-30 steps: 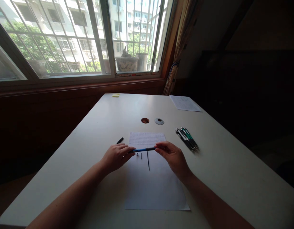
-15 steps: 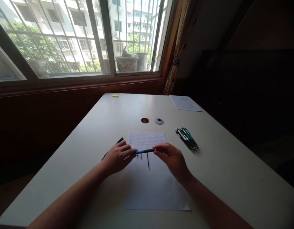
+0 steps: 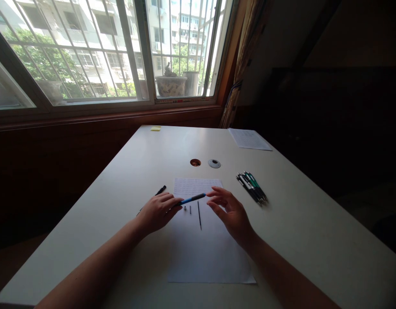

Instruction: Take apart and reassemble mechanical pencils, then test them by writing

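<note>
My left hand [image 3: 157, 211] pinches the near end of a blue pen barrel [image 3: 191, 198] that points up and to the right above a white sheet of paper [image 3: 204, 240]. Just right of the barrel's dark tip, my right hand [image 3: 229, 210] hovers with its fingers apart and holds nothing. On the paper below the barrel lie a thin dark refill [image 3: 199, 214] and two tiny pen parts [image 3: 187, 209]. A black pen [image 3: 161, 189] rests on the table left of the paper, beside my left hand.
A bundle of several pens [image 3: 252, 187] lies to the right of the paper. A cable hole [image 3: 195, 162] and its round grey cover [image 3: 214, 163] sit further back. Another printed sheet [image 3: 249, 139] and a yellow sticky note [image 3: 155, 128] lie near the white table's [image 3: 313, 223] far edge.
My right hand has let go of the barrel's right end and opened. The barrel now tilts up to the right, held by my left hand alone.
</note>
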Available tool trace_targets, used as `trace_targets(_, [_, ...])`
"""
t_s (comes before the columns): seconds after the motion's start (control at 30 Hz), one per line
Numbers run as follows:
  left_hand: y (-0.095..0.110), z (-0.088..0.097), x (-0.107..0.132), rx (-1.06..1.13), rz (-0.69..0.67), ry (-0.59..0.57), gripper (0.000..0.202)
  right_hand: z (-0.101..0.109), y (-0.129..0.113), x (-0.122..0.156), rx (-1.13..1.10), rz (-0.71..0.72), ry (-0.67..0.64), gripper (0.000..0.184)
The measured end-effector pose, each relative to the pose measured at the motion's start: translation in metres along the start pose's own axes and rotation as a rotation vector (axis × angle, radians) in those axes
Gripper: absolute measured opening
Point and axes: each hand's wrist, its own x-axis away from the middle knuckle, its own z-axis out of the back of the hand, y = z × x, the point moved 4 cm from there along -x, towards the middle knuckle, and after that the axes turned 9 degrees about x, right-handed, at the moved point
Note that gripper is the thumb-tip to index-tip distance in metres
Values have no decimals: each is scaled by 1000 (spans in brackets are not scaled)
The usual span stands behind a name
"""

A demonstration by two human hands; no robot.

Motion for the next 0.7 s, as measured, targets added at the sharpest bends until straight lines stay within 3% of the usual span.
trace_targets(0.23, [0,1,0,-20,14,-5,24,-2,-5,-2,100,76,-64,24])
trace_targets(0.6, [-2,2,0,-52,25,26,24,0,-9,-4,213,65,-48,22])
trace_targets(0.7, [-3,3,0,-49,41,46,24,-1,-2,-5,302,42,-99,18])
